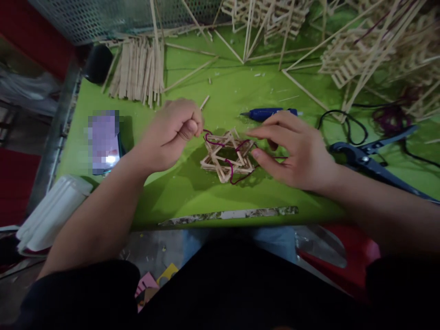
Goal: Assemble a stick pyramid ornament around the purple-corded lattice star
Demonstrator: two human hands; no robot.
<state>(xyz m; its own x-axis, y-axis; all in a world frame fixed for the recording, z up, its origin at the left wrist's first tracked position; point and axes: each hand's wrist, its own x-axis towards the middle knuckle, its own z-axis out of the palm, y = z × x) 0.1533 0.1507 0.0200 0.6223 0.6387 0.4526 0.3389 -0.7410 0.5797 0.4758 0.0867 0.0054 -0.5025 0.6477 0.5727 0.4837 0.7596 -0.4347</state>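
A star-shaped frame of thin wooden sticks (pixel 222 172) rests on the green table, with purple cord (pixel 231 172) looped around its sticks. My left hand (pixel 175 133) is closed at the frame's upper left, and the cord runs from its pinched thumb and finger to the star. At the star's right side, my right hand (pixel 292 151) has its fingers apart, the fingertips close to the frame's edge. A length of the cord passes beneath that hand. Whether those fingertips touch the frame is unclear.
A blue pen-like tool (pixel 264 113) lies behind the star. Large pliers-like cutters (pixel 366 160) are at the right, near black cable. Bundled sticks (pixel 137 71) and a phone (pixel 103 142) are at the left. Stick structures (pixel 360 50) stand at the back right.
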